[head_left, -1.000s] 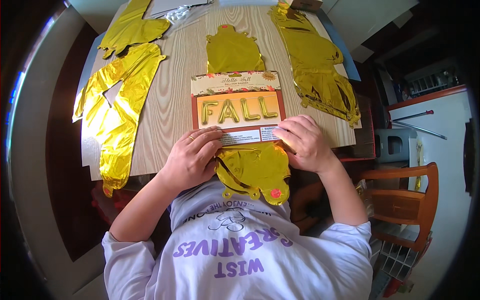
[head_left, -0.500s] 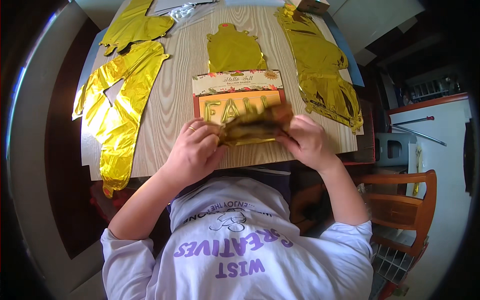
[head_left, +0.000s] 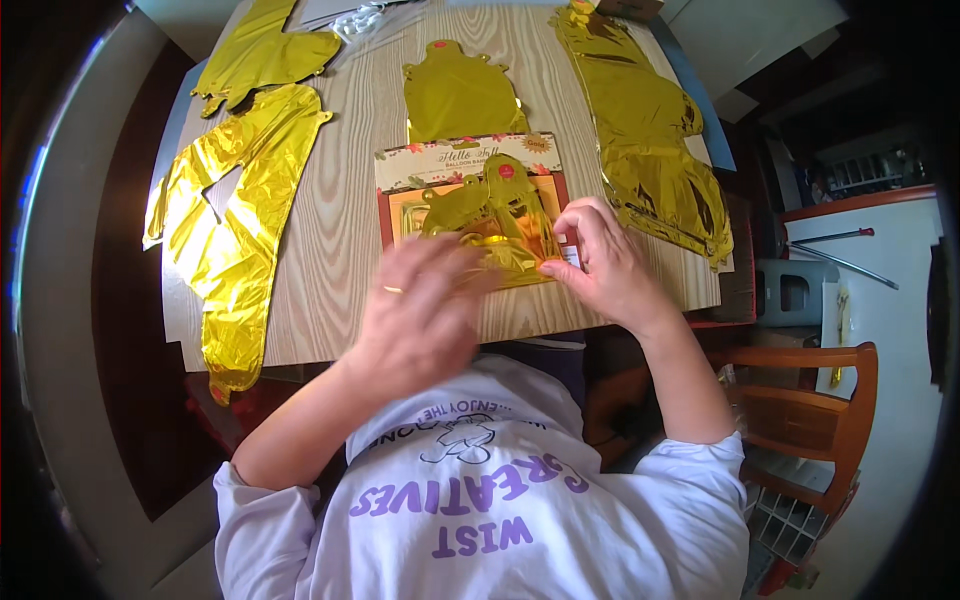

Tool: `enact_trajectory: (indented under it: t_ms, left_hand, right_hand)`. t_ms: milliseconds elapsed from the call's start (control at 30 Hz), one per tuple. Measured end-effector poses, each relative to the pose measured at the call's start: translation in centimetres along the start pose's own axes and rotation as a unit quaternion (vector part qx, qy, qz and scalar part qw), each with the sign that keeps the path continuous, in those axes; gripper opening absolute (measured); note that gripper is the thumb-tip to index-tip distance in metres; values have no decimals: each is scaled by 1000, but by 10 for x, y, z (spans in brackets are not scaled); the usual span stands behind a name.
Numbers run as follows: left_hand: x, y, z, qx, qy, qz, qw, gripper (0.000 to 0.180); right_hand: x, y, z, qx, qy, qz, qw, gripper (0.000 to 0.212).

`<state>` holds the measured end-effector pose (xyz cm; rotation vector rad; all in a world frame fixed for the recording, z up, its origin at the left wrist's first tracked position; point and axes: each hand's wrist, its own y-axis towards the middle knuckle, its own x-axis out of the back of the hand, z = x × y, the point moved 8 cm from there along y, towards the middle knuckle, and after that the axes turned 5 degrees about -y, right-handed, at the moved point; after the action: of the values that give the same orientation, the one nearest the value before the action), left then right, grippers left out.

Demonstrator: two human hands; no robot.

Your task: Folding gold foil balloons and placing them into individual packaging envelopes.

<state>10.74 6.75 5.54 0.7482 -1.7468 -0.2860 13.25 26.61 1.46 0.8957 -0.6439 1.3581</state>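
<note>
A gold foil balloon (head_left: 515, 210), flat and partly folded, lies over the printed balloon package (head_left: 400, 168) near the table's front edge. At its right edge my right hand (head_left: 612, 268) pinches the foil between thumb and fingers. My left hand (head_left: 422, 305) is smeared by motion over the balloon's near left side, so its grip cannot be made out. Another flat gold foil balloon (head_left: 460, 95) lies just behind the package. The package's lower part is hidden by the foil and my left hand.
A large flat gold letter balloon (head_left: 275, 165) hangs over the table's left front edge, with another gold balloon (head_left: 265, 55) behind it. More gold foil (head_left: 650, 140) lies along the right side. White string (head_left: 365, 20) sits at the back. A wooden chair (head_left: 800, 410) stands at right.
The foil that was a blurred bundle between both hands now lies spread over the package. My left hand has moved slightly right and nearer me; my right hand stays at the foil's right edge.
</note>
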Motion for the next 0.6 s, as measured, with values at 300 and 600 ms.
enact_trajectory:
  t_ms: [300,600]
  left_hand:
    - [-49,-5,26,29,-21,259,965,95]
    - [-41,-18,25,48,-10,272,961,100]
  right_hand:
    - [1,12,-2,-10,-36,8,999,48]
    - [28,-5,14,-20,-58,-113,992,29]
